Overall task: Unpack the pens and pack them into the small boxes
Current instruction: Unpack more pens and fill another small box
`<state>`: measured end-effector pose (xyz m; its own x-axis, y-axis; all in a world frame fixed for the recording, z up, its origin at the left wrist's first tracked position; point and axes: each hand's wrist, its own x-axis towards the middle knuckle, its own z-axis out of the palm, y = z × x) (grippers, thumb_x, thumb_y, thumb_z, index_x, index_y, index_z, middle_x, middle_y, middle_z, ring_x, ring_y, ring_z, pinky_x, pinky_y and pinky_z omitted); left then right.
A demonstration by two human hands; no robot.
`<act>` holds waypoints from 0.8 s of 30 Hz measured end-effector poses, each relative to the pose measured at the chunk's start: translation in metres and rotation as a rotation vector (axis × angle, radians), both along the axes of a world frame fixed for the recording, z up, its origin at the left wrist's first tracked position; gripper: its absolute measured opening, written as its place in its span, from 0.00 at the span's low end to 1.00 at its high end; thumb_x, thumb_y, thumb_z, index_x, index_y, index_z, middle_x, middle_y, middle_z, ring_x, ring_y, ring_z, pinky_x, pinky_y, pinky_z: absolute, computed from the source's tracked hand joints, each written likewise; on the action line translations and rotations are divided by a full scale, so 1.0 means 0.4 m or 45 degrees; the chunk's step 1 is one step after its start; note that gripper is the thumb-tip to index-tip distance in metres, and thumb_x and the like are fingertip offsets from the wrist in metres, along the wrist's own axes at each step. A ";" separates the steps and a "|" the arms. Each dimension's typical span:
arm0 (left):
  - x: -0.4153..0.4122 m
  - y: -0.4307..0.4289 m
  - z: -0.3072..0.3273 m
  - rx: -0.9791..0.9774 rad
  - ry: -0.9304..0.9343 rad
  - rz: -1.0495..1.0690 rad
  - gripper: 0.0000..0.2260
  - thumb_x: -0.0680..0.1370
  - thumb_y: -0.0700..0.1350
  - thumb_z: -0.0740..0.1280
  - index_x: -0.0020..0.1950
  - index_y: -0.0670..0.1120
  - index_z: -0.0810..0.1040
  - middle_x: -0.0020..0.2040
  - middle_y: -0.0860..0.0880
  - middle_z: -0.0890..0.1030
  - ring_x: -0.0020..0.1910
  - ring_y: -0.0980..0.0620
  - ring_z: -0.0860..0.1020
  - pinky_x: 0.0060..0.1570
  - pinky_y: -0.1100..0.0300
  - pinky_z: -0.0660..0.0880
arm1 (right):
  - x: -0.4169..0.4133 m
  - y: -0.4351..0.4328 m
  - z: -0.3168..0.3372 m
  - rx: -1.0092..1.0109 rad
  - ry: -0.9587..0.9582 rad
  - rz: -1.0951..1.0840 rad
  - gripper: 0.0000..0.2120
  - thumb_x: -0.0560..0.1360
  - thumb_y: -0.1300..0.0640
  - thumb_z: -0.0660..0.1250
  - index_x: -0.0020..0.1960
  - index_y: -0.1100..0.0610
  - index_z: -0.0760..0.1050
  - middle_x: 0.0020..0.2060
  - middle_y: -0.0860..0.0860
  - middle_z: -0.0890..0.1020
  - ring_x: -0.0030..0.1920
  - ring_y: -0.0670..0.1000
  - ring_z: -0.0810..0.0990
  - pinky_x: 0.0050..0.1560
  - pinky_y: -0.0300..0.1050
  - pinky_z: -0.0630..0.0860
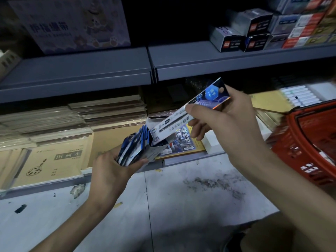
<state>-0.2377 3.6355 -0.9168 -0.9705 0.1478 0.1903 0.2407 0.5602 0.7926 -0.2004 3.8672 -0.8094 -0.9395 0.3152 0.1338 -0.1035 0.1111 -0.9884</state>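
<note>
Gripped in the left hand (113,168), at lower centre: a small box (156,142), top torn open, tilted, filled with blue-and-white pen packs (137,142). Pinched between thumb and fingers of the right hand (223,120): one long pen pack (172,122), slanting down-left, lower end at the box mouth. Behind, on the lower shelf (190,159): stacked sketchbooks (54,160). At right: a red basket (309,142).
</note>
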 end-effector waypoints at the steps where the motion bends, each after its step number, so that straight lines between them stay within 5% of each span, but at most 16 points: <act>1: 0.001 0.001 0.001 -0.010 0.007 -0.002 0.19 0.67 0.45 0.83 0.37 0.63 0.75 0.31 0.73 0.78 0.36 0.63 0.80 0.30 0.66 0.72 | -0.001 -0.001 -0.002 0.006 -0.017 0.006 0.07 0.76 0.68 0.73 0.44 0.65 0.74 0.28 0.59 0.81 0.24 0.58 0.79 0.26 0.45 0.75; 10: 0.015 0.001 0.010 -0.040 0.038 -0.010 0.13 0.67 0.47 0.83 0.41 0.54 0.80 0.32 0.76 0.77 0.34 0.70 0.78 0.28 0.74 0.69 | 0.009 -0.045 -0.047 0.291 -0.191 -0.041 0.08 0.75 0.61 0.74 0.47 0.63 0.76 0.32 0.56 0.83 0.25 0.49 0.83 0.28 0.47 0.82; 15: 0.018 0.001 0.011 -0.030 0.015 -0.031 0.11 0.67 0.41 0.83 0.41 0.50 0.82 0.25 0.71 0.75 0.29 0.74 0.75 0.28 0.78 0.66 | 0.007 -0.060 -0.059 0.217 -0.315 -0.021 0.07 0.74 0.60 0.75 0.47 0.61 0.77 0.30 0.56 0.83 0.24 0.51 0.82 0.25 0.38 0.75; 18: 0.018 0.001 0.003 -0.039 0.024 -0.041 0.13 0.67 0.41 0.83 0.48 0.43 0.87 0.28 0.70 0.75 0.32 0.76 0.76 0.30 0.78 0.67 | 0.008 -0.068 -0.059 0.189 -0.346 0.007 0.08 0.74 0.60 0.76 0.47 0.60 0.77 0.29 0.57 0.83 0.24 0.53 0.81 0.25 0.40 0.76; 24: 0.014 -0.005 0.004 -0.042 0.007 -0.002 0.12 0.67 0.44 0.83 0.45 0.54 0.84 0.30 0.71 0.77 0.36 0.73 0.78 0.30 0.75 0.70 | 0.014 -0.079 -0.056 0.183 -0.384 0.040 0.08 0.75 0.56 0.76 0.46 0.58 0.78 0.29 0.54 0.84 0.27 0.55 0.83 0.28 0.45 0.81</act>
